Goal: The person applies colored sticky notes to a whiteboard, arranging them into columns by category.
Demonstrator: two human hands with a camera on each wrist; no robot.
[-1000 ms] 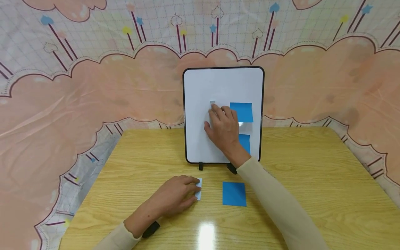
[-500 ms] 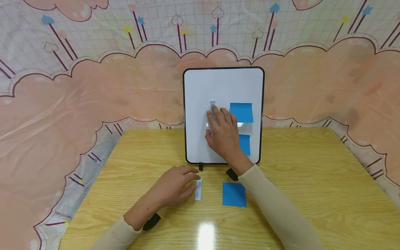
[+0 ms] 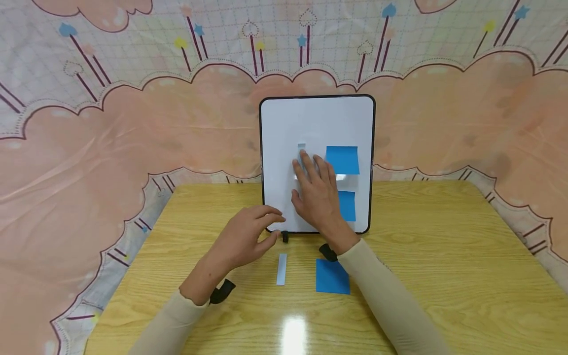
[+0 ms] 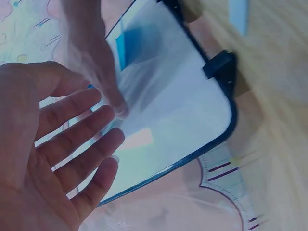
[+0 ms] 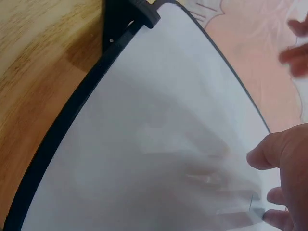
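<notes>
A whiteboard (image 3: 284,121) with a black rim stands upright on the table. My right hand (image 3: 317,192) has its fingertips at the board, over a small pale strip (image 3: 301,146); the fingers hide the strip's lower part. Those fingers look spread and fairly straight. My left hand (image 3: 241,236) hovers before the board's lower left corner. In the left wrist view this hand (image 4: 57,144) shows its palm and spread fingers, holding nothing. Below it, a narrow pale strip (image 3: 281,269) lies on the table, apart from the hand.
Two blue paper squares, an upper one (image 3: 342,159) and a lower one (image 3: 348,206), stick to the board's right side. Another blue square (image 3: 332,276) lies on the table (image 3: 443,256) near my right sleeve. Black feet (image 3: 285,236) hold the board; a patterned cloth (image 3: 199,128) hangs behind.
My left hand has left the pale strip on the table and risen toward the board. My right fingers have spread and slid slightly down the board.
</notes>
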